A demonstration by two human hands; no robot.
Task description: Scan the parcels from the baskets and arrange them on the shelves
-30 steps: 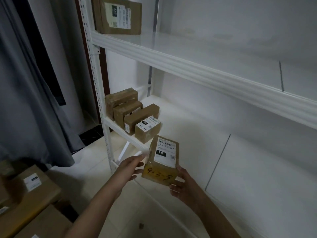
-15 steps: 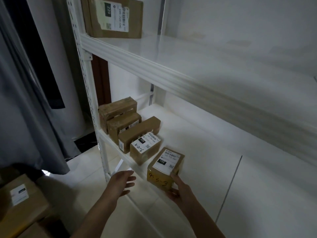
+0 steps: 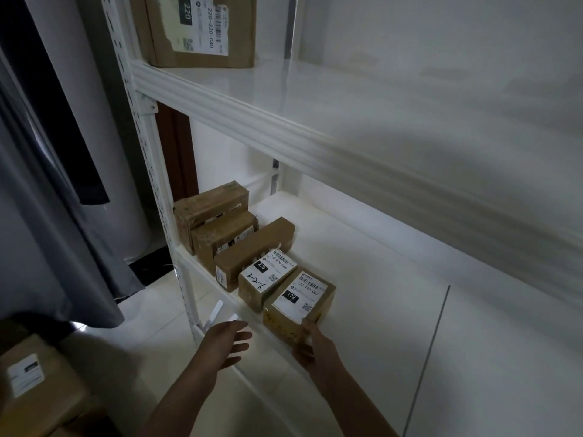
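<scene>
- Parcel labelled 122 (image 3: 299,302): brown box resting at the front edge of the lower shelf (image 3: 362,272), label up, touching the end of a row of four other parcels (image 3: 252,244).
- Right hand (image 3: 317,346): fingers (image 3: 303,353) clamped on the parcel's near corner, thumb on top.
- Left hand (image 3: 225,342): fingers (image 3: 241,337) apart and relaxed, holding nothing, just in front of the shelf edge, left of the parcel.
- Upper shelf (image 3: 284,99): carries a larger parcel labelled 220 (image 3: 202,29) at its left end.
- Lower left: cardboard box (image 3: 34,383) with a white label, below a grey curtain (image 3: 47,216).
</scene>
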